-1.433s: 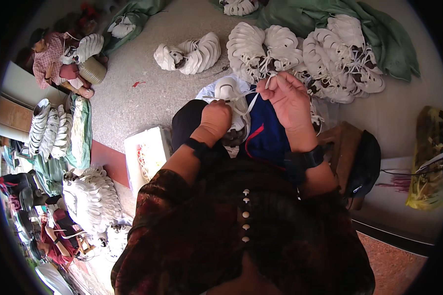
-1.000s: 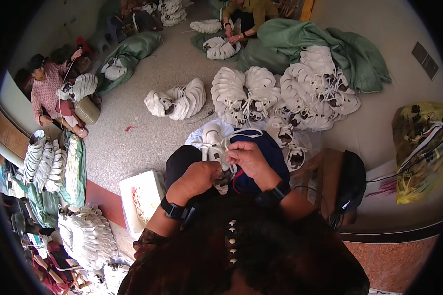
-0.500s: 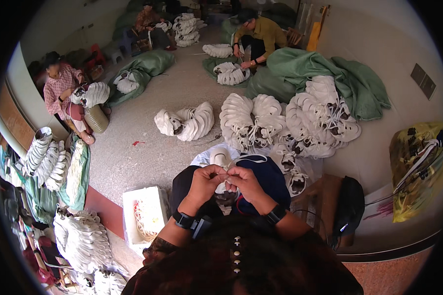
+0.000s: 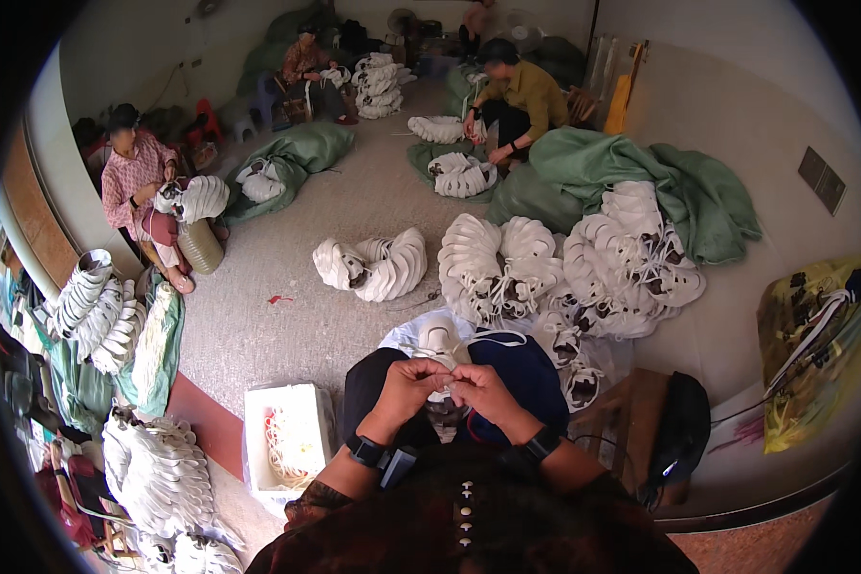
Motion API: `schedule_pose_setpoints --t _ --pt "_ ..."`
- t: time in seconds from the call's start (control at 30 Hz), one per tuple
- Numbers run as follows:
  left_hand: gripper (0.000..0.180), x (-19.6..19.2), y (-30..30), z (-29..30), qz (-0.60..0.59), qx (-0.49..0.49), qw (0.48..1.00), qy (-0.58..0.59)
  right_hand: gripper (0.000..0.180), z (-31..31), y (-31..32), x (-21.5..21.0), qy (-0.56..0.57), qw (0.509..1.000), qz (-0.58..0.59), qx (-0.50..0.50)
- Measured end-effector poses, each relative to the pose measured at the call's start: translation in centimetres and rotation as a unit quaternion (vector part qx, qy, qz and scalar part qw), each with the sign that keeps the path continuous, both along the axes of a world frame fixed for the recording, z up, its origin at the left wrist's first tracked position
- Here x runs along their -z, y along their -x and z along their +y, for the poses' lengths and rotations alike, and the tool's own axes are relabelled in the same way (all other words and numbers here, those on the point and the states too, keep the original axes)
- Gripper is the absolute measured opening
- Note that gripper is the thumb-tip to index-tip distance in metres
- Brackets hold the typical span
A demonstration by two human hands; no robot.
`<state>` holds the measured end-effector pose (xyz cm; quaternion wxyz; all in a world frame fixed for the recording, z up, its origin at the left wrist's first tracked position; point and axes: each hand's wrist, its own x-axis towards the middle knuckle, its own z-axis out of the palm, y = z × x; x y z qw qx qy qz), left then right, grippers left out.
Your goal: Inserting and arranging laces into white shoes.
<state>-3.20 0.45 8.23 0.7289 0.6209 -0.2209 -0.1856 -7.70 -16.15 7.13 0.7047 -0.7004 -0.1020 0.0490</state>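
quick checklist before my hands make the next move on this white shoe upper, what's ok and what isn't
1. White shoe upper in place: ok, in front of the lap with its toe pointing away from you.
2. Left hand on the work: ok, thumb and fingers pinched together over the upper.
3. Right hand beside it: ok, fingertips meeting the left hand's.
4. Grip on a lace: cannot tell, the fingers hide whatever is between them.
5. Loose white lace gathered in: not ok, a length curves out to the right of the upper.
6. White box open: ok, thin strands show inside.
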Motion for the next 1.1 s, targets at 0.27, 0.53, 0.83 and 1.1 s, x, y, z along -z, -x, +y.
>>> schedule_pose_setpoints --t 0.27,0.53,0.83,1.1 --pt "0.006 -0.4 0.4 -0.2 -0.066 -0.027 0.995 -0.065 0.011 0.0 0.4 -0.3 0.023 0.999 -0.044 0.012" --pt "0.004 0.1 0.1 -0.4 -0.061 -0.038 0.996 -0.046 0.009 -0.2 0.5 -0.2 0.057 0.995 -0.086 -0.001" --pt "0.003 -0.6 1.0 -0.2 -0.005 -0.027 1.000 -0.005 0.007 0.1 1.4 -0.2 0.061 0.993 -0.095 0.030" --pt "0.003 0.0 0.3 -0.2 0.004 -0.030 0.999 -0.017 0.008 0.2 0.7 0.3 0.011 0.997 -0.058 0.047"
